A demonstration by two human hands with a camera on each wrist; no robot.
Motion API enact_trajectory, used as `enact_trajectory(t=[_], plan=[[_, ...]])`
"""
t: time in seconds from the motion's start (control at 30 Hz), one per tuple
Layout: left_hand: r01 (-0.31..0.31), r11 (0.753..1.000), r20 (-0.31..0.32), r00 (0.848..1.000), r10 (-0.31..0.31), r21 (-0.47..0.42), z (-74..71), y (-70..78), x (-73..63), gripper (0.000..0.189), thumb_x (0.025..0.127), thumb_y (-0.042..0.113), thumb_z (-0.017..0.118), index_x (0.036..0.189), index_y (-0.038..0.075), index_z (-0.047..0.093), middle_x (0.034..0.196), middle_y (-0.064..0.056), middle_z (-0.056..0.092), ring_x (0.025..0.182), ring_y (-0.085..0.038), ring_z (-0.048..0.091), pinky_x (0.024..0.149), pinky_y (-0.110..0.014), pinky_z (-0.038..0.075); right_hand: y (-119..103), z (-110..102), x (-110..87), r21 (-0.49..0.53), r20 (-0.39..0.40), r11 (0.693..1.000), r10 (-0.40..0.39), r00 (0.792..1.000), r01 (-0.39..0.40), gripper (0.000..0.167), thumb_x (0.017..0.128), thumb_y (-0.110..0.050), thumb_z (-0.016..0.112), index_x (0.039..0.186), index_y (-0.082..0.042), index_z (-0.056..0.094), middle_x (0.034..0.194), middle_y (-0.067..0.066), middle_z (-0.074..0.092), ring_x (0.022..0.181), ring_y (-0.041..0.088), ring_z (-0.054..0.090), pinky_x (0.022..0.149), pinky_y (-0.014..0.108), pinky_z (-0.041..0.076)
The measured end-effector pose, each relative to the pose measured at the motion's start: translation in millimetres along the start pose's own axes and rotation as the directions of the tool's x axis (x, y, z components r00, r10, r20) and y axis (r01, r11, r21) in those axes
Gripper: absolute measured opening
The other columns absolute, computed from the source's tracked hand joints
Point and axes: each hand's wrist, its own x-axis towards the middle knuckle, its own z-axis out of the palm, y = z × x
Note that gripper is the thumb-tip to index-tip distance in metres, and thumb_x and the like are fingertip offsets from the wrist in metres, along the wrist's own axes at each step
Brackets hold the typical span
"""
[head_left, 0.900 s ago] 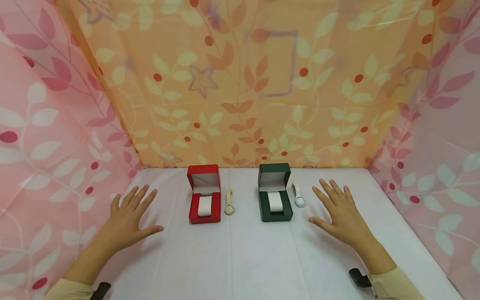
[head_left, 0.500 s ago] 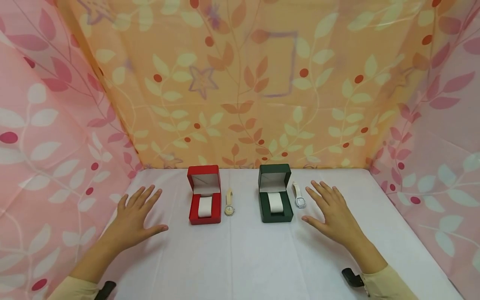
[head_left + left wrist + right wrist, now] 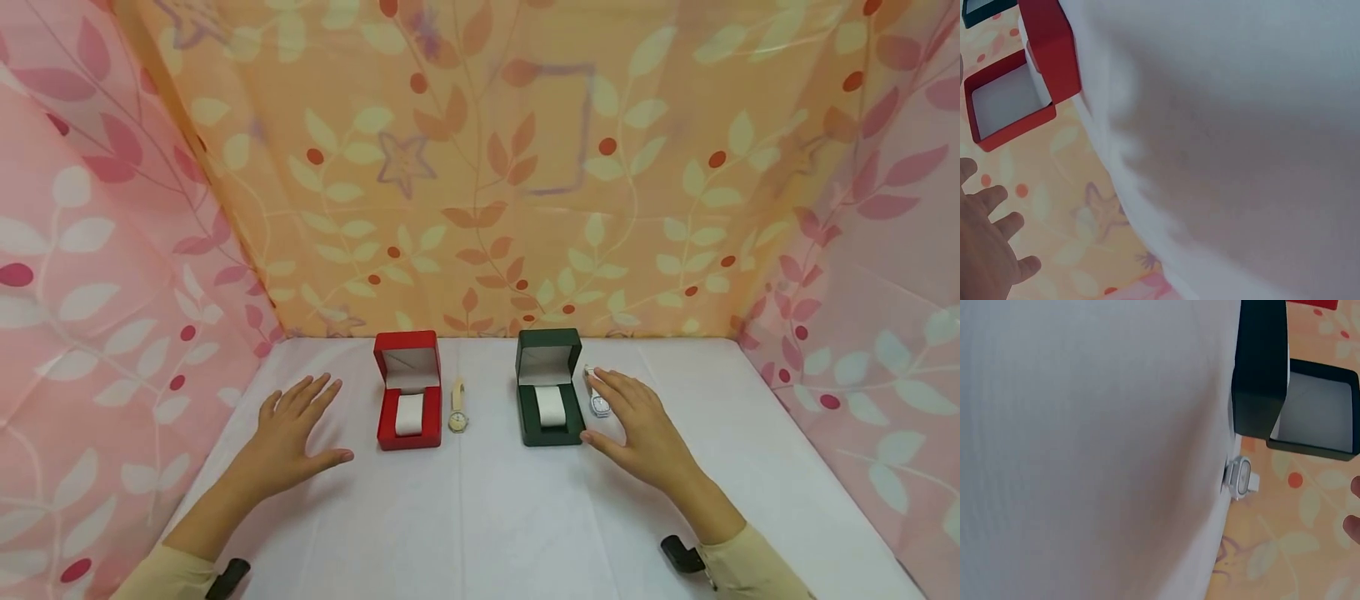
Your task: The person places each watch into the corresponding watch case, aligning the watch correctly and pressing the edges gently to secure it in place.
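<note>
My left hand hovers over the table with spread fingers, left of a red watch box whose lid stands up. A white cushion sits inside that box. Just right of it lies a wristwatch with a cream strap. A dark green watch box, lid raised, holds another white cushion. My right hand, fingers extended and holding nothing, is beside it; the thumb tip overlaps the box's front right corner in the head view. Its fingers partly cover a silver wristwatch with a white strap.
A white cloth covers the table. Behind it hangs an orange leaf-patterned curtain, with pink patterned curtains on the left and right. A black wrist device is strapped near the right sleeve.
Both hands have moved inward: the left hand rightward toward the red box, the right hand leftward, now overlapping the silver watch. Boxes and watches stay in place.
</note>
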Motion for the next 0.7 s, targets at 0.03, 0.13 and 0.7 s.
enact_trajectory(t=[0.03,0.13,0.7], plan=[[-0.001,1.000,0.002,1.000,0.001,-0.002,2.0,0.6,0.6,0.112,0.076,0.074,0.073,0.164,0.025,0.025,0.165,-0.015,0.031,0.149,-0.044,0.024,0.111,-0.075,0.016,-1.1,1.7,0.2,0.006,0.006,1.000,0.002,1.000,-0.002,0.090,0.083,-0.047,0.081,0.158,-0.018,0.041,0.157,0.007,0.047,0.143,0.031,0.042,0.117,0.055,0.028],[-0.012,1.000,0.006,1.000,0.012,-0.017,6.8,3.6,2.6,0.110,0.077,0.074,0.073,0.164,0.024,0.027,0.164,-0.015,0.033,0.149,-0.044,0.025,0.111,-0.073,0.017,-3.9,5.9,1.1,0.031,0.023,0.999,0.012,1.000,-0.013,0.088,0.085,-0.048,0.080,0.158,-0.019,0.040,0.158,0.006,0.046,0.144,0.028,0.041,0.117,0.054,0.028],[-0.019,0.987,-0.014,1.000,0.017,-0.162,28.7,10.2,10.2,0.104,0.079,0.066,0.078,0.161,0.023,0.032,0.163,-0.008,0.036,0.148,-0.036,0.030,0.111,-0.068,0.020,-26.1,11.3,37.6,0.145,-0.014,0.987,0.068,0.998,-0.065,0.080,0.085,-0.041,0.083,0.153,-0.016,0.048,0.150,0.003,0.054,0.137,0.027,0.050,0.113,0.056,0.036]])
